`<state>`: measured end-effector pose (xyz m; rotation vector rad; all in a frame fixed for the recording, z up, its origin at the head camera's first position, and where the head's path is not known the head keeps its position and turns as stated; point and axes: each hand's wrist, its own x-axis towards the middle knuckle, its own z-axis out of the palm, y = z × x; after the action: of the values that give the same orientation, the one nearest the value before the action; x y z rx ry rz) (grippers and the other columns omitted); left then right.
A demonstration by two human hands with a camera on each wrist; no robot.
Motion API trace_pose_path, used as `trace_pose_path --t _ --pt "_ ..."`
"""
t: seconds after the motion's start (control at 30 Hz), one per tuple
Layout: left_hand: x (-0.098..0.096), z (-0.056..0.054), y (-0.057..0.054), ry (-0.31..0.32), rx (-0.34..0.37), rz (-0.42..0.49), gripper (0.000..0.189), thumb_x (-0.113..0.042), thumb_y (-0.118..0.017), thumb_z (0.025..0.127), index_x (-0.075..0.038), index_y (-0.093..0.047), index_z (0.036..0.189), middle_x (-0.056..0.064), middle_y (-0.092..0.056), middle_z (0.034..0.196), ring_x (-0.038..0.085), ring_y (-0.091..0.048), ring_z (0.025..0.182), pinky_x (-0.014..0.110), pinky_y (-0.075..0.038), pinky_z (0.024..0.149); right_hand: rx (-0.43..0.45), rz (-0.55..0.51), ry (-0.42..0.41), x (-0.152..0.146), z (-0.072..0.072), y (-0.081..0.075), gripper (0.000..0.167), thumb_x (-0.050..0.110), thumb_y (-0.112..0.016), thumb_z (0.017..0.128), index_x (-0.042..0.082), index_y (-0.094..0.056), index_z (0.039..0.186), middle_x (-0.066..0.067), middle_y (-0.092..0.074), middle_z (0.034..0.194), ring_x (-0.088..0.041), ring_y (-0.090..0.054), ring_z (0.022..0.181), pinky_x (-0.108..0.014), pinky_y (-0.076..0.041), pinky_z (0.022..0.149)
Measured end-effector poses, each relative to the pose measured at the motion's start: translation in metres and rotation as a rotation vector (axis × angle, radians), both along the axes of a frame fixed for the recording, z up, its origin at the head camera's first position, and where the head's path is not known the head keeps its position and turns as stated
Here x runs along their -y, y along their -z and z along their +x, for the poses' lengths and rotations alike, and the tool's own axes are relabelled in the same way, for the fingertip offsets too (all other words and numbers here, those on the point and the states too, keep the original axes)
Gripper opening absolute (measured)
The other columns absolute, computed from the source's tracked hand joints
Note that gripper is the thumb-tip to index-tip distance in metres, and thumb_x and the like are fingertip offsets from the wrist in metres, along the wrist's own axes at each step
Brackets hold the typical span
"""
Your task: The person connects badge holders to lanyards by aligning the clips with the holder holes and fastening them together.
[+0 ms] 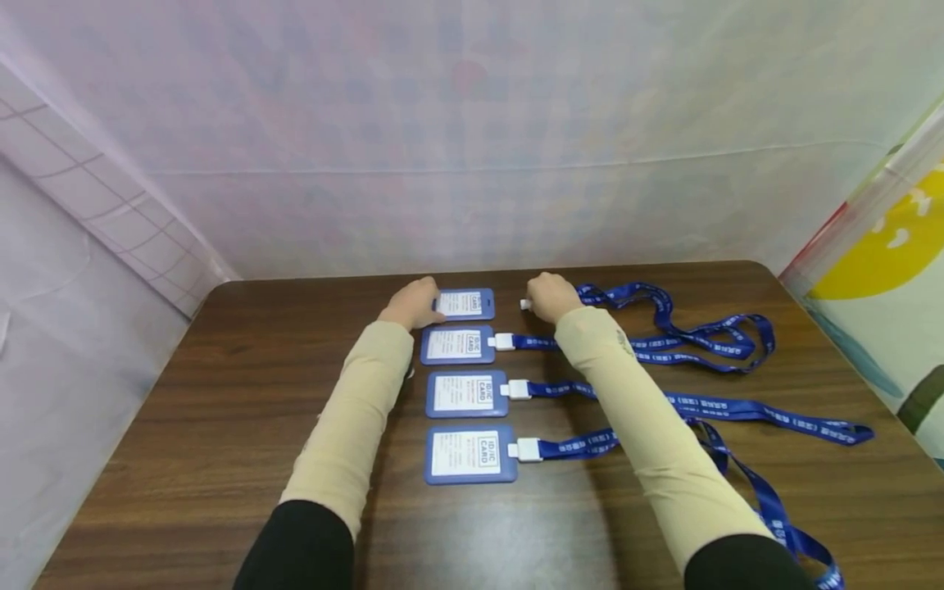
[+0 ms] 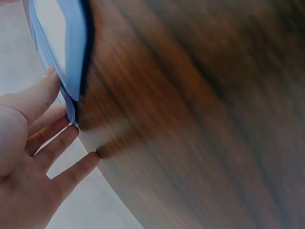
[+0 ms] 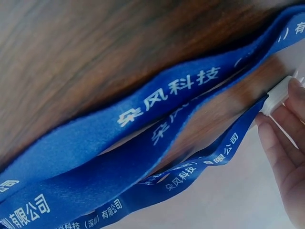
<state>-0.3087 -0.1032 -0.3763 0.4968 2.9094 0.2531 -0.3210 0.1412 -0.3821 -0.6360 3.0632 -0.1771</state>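
Observation:
At the table's far edge lies a blue ID card holder [image 1: 463, 304] with a white card in it and no lanyard joined to it. My left hand [image 1: 413, 303] holds this holder by its left end; in the left wrist view the thumb [image 2: 47, 93] lies on its edge and the other fingers are spread. To the right of the holder, my right hand [image 1: 551, 297] pinches the white clip [image 3: 279, 98] of a blue lanyard [image 1: 656, 299]. A small gap separates clip and holder. The lanyard's loose loops trail off to the right.
Nearer me lie three more blue card holders in a column, the far one [image 1: 457, 345], the middle one [image 1: 466, 393] and the near one [image 1: 472, 455]. White clips join each to a blue lanyard stretching right beneath my right arm. A pale curtain [image 1: 472, 205] hangs behind the brown table [image 1: 221, 410].

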Motion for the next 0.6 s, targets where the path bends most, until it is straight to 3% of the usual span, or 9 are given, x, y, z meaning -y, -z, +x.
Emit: trace_pose_path --t 0.6 --pt "-0.0048 0.0021 0.0003 -0.028 0.007 -0.001 0.037 -0.026 -0.067 0.082 0.003 -0.055 0.102 0.016 -0.052 0.112 0.028 -0.051 0.103 0.038 -0.043 0.091 -0.032 0.015 0.005 0.0026 0.0003 0.001 0.01 0.006 -0.062 0.079 0.001 -0.066 0.072 -0.016 -0.065 0.081 -0.034 -0.061 0.077 -0.046 -0.052 0.069"
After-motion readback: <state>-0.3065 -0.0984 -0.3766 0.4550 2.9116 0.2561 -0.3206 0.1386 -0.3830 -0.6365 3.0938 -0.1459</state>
